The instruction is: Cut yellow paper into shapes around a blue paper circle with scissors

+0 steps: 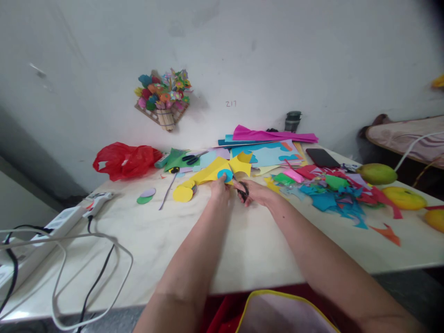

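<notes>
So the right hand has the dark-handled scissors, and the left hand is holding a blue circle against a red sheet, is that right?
Not quite: the sheet is yellow, as the head view shows. The right hand does have the dark-handled scissors, and the left hand holds the blue circle against that sheet.

Your one camera sits on your head, facing forward and down across the table (260, 245) to the wall (222, 51) at twelve o'clock. It looks wide, from close above your forearms (194, 245), which enter at seven and four o'clock; your left hand (219, 186) and right hand (250, 191) lie near the dial's centre.
</notes>
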`<control>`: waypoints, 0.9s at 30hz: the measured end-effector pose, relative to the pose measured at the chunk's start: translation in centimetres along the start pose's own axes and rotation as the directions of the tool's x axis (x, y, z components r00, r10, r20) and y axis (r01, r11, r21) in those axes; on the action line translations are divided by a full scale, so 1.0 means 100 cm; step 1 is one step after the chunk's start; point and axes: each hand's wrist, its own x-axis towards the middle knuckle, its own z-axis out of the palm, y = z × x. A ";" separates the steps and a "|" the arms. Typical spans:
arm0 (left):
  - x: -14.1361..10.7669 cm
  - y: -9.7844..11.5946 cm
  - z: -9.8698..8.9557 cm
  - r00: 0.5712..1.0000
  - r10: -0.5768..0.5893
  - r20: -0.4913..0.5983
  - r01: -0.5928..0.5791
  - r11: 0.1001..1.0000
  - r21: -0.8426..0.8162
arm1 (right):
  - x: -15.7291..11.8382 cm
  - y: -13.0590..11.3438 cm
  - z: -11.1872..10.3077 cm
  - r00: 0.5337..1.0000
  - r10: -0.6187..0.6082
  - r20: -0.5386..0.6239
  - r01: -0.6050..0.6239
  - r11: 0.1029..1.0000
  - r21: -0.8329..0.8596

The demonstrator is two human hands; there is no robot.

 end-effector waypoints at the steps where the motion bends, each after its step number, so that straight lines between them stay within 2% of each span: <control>1: 0.000 0.000 0.000 1.000 0.002 -0.005 -0.002 1.000 0.011 | 0.000 0.000 0.000 1.000 0.000 -0.004 0.000 1.000 -0.005; 10: 0.000 0.000 0.000 0.999 0.025 0.043 -0.027 0.999 0.039 | -0.002 -0.004 0.004 0.999 0.018 -0.051 -0.021 0.998 -0.061; 17: -0.004 0.002 0.001 1.000 0.014 0.020 -0.015 0.997 0.082 | -0.001 -0.004 0.005 0.999 0.012 -0.051 -0.016 0.997 -0.077; 21: -0.004 0.002 0.001 0.999 0.003 0.037 -0.005 0.998 0.055 | -0.003 -0.006 0.006 0.998 0.015 -0.064 -0.021 0.995 -0.097; 27: -0.003 0.003 0.001 1.000 -0.011 0.007 0.011 0.999 0.041 | -0.007 -0.013 0.007 0.996 0.034 -0.085 -0.043 0.993 -0.106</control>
